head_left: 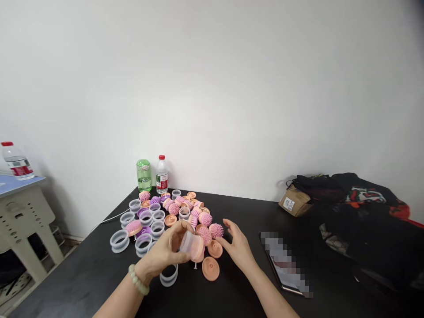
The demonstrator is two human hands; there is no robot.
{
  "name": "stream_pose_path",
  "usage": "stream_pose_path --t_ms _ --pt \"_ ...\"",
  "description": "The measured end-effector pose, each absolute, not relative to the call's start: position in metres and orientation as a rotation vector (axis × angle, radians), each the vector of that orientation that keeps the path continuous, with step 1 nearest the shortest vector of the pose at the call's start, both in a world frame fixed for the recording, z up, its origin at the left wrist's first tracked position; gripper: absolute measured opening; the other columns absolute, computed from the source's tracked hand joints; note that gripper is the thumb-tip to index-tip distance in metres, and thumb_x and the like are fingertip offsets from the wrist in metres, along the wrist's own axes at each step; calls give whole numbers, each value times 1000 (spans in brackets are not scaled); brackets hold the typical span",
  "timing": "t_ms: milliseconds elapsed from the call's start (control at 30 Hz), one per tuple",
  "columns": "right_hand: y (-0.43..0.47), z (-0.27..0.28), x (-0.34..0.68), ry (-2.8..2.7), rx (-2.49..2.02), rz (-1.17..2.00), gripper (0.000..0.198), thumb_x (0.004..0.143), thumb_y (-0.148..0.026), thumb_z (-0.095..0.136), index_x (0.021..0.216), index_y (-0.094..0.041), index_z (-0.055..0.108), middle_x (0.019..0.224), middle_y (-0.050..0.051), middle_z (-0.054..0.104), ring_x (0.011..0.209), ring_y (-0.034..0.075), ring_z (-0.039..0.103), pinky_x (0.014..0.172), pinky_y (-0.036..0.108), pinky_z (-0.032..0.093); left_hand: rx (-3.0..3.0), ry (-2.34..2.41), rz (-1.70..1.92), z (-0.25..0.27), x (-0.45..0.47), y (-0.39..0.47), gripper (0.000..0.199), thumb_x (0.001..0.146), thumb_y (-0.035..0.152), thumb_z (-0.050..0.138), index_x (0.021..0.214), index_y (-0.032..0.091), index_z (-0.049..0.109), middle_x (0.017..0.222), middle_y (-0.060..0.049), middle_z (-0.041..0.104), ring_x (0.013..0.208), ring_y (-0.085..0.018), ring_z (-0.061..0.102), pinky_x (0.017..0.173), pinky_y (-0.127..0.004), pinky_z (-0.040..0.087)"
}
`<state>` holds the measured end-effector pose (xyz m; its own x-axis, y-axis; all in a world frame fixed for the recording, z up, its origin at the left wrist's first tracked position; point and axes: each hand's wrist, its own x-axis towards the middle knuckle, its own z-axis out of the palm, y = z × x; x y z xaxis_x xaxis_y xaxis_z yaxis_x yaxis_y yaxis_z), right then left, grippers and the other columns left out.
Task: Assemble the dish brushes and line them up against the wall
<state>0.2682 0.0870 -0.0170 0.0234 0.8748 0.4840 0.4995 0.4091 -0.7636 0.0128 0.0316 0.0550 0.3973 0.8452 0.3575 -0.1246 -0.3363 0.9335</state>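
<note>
Left hand [165, 249] holds a translucent plastic cup [188, 245] tilted on its side between thumb and fingers, above the near edge of the pile on the black tabletop [185, 304]. At the right end of the cup is a peach piece [199, 251]; how firmly the two are joined cannot be told. A pale green bead bracelet [137, 280] circles the left wrist. Just below the held cup, a translucent ring [168, 279] lies partly hidden by the hand. The right hand [239, 248] is empty, its thumb and fingers spread wide, just beside a pink bristled brush head [216, 230] and a peach disc [215, 249]; whether the thumb touches either is unclear. A second peach disc [211, 269] lies nearer the person. To the right rests a phone [285, 264], its screen blurred out.

Farther in, more translucent rings [144, 244] crowd the left of the pile, with purple pieces [143, 231] among them, while pink bristled heads [174, 208] fill the middle. Behind stand a green bottle [144, 175] and a red-capped water bottle [162, 175], near the white wall [212, 88]. At far right, dark patterned fabric [371, 238] lies heaped beside a brown paper package [294, 201].
</note>
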Motion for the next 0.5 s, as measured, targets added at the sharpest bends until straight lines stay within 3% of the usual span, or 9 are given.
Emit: stream_pose_path --t_ms 133,200,333,500 --pt "60 4 265 -1772 -984 349 37 89 -44 64 120 -24 62 119 11 65 115 31 59 99 47 48 1775 753 1172 49 17 32 40 71 27 75 105 23 54 103 -5 54 98 -22 55 84 -36 48" --pt "45 12 257 -1865 -845 393 43 94 -53 56 125 -25 61 119 11 65 114 30 60 97 43 50 1872 778 1148 48 19 30 37 73 22 72 105 23 53 105 -5 54 96 -21 55 83 -34 49" --pt "28 19 238 -1982 -790 541 54 98 -60 43 135 -23 54 126 12 64 112 27 63 93 38 52 1966 794 1083 50 24 26 35 74 16 70 103 23 53 108 -4 54 100 -20 55 85 -32 51" --pt "26 19 232 -1980 -852 579 52 97 -61 44 123 -19 61 109 10 72 97 26 67 85 37 55 2086 911 1028 53 25 26 34 72 12 69 101 24 56 102 -2 58 96 -19 58 82 -31 54"
